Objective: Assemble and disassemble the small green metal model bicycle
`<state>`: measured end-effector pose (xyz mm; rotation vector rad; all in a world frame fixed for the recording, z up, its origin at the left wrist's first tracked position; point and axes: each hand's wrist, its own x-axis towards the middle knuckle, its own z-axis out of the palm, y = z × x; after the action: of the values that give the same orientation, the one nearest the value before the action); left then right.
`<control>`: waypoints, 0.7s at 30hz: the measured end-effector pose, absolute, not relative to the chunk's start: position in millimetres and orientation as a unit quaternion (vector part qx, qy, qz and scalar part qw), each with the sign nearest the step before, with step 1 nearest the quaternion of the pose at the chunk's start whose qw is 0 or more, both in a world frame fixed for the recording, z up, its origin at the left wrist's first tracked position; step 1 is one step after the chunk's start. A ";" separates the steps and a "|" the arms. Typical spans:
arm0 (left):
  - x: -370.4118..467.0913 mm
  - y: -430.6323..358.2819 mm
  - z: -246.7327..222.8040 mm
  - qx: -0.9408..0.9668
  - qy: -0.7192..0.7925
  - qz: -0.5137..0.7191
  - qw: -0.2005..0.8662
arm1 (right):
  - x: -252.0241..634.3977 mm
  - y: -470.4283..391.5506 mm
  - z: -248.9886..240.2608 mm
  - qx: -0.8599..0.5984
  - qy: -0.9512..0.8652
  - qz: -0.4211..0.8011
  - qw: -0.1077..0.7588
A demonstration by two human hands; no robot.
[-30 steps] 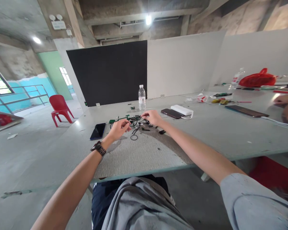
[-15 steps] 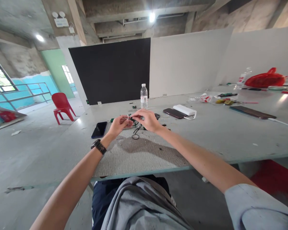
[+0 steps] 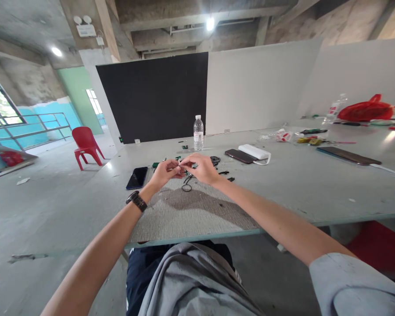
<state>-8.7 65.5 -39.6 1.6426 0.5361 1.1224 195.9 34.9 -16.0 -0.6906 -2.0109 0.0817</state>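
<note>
A small pale part (image 3: 179,163) sits right at the meeting point of both hands, between the fingertips, raised in front of the loose pieces on the tabletop (image 3: 283,188). Its exact shape is too small to make out. The grip of the left hand (image 3: 163,173) is a narrow pinch on the part from its left; the grip of the right hand (image 3: 203,169) is also drawn to a pinch, its thumb and forefinger tips meeting the part from the right.

Close about the hands lie a green piece (image 3: 155,165) beyond the left fingers, a black wheel (image 3: 214,160) beyond the right hand, a thin black ring (image 3: 186,188) just below the fingertips, and small dark pieces (image 3: 224,173) beside the right wrist. A phone (image 3: 137,178) lies near the left hand, and a water bottle (image 3: 198,135) stands upright behind the right hand.

The tabletop's near edge crosses under the forearms, well apart from the fingertips; the wood-textured stretch between carries the arms' shadow. A black panel (image 3: 154,98) bounds the far edge. To the right, a dark phone (image 3: 238,156) and a white power bank (image 3: 254,152) touch, well outside the hands.
</note>
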 end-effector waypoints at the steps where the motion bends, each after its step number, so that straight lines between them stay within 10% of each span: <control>1: -8.7 65.5 -39.5 0.681 0.223 0.468 0.517 | 195.6 34.3 -16.0 -0.285 -0.826 0.036 0.486; 13: -7.1 68.0 -38.8 0.650 0.270 0.541 0.461 | 200.4 34.8 -10.6 -0.335 -0.830 0.071 0.440; 21: -10.0 68.6 -33.4 0.643 0.284 0.588 0.400 | 194.2 42.3 -29.2 -0.364 -0.900 0.061 0.230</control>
<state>-10.0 68.6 -33.4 1.6274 0.7182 1.4886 194.2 42.3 -29.2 -1.0022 -2.4762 0.1687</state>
